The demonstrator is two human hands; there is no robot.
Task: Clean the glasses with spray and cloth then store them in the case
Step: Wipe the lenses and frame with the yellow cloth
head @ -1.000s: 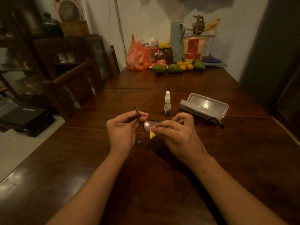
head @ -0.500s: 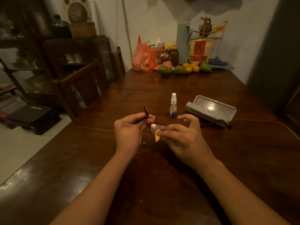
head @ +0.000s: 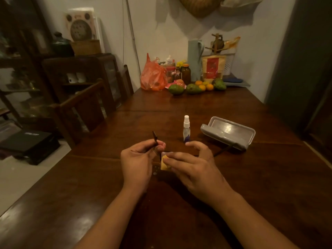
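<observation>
Over the dark wooden table (head: 251,177), my left hand (head: 137,163) pinches the dark thin-framed glasses (head: 156,141) at one temple while my right hand (head: 195,167) presses the small yellow cloth (head: 165,165) onto a lens, fingers closed on it, near the clear spray bottle (head: 186,129) and open grey case (head: 228,132).
</observation>
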